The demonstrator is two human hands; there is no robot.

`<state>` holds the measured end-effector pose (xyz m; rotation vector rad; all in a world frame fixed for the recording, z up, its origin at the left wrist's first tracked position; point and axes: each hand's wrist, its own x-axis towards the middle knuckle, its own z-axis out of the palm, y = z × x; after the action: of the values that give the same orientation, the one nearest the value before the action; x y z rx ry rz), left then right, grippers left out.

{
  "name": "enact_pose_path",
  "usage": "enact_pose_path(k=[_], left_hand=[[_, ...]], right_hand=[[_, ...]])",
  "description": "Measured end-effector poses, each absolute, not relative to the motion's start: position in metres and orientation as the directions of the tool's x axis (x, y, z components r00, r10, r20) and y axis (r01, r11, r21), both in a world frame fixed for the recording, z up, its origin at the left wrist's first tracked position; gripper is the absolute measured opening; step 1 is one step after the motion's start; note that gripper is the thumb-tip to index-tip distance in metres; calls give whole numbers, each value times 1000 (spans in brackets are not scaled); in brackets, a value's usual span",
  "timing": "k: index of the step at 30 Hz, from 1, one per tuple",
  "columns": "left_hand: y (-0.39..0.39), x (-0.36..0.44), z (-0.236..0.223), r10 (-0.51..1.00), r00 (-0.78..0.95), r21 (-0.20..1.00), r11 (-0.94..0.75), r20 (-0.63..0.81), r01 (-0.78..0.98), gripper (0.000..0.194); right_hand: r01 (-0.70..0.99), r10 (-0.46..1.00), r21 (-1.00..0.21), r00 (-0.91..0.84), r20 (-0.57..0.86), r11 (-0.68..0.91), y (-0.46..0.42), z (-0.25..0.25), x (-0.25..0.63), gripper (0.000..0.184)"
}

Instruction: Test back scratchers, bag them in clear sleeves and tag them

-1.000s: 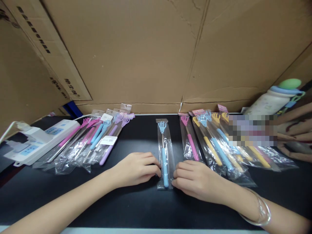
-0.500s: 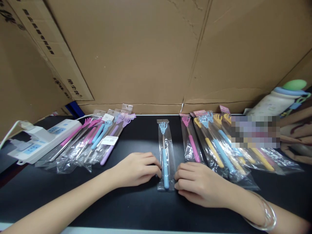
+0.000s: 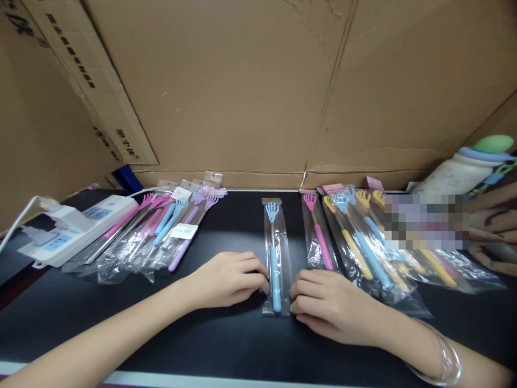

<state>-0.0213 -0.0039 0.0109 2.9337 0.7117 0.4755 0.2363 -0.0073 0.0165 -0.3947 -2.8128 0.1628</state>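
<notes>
Centrally, blue scratcher (image 3: 276, 275): lay bagged.
Left hand (image 3: 230, 280): lay half-curled alongside; hold unclear.
Right hand (image 3: 332, 304): lay half-curled opposite; hold unclear.

Single head-worn cam, pitched forward and down over the black counter (image 3: 181, 345). Close range: left hand (image 3: 232, 280) and right hand (image 3: 326, 303) sit in the lower half, counter's near edge along the bottom, cardboard wall (image 3: 234, 97) filling the top.
</notes>
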Motion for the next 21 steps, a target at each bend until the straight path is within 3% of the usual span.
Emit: enact_pose_path(k=[21], left_hand=[[-5, -22, 11, 452, 843, 135, -892, 291, 432, 19]], right_hand=[[264, 298, -161, -922, 247, 951, -8, 18, 237, 17]])
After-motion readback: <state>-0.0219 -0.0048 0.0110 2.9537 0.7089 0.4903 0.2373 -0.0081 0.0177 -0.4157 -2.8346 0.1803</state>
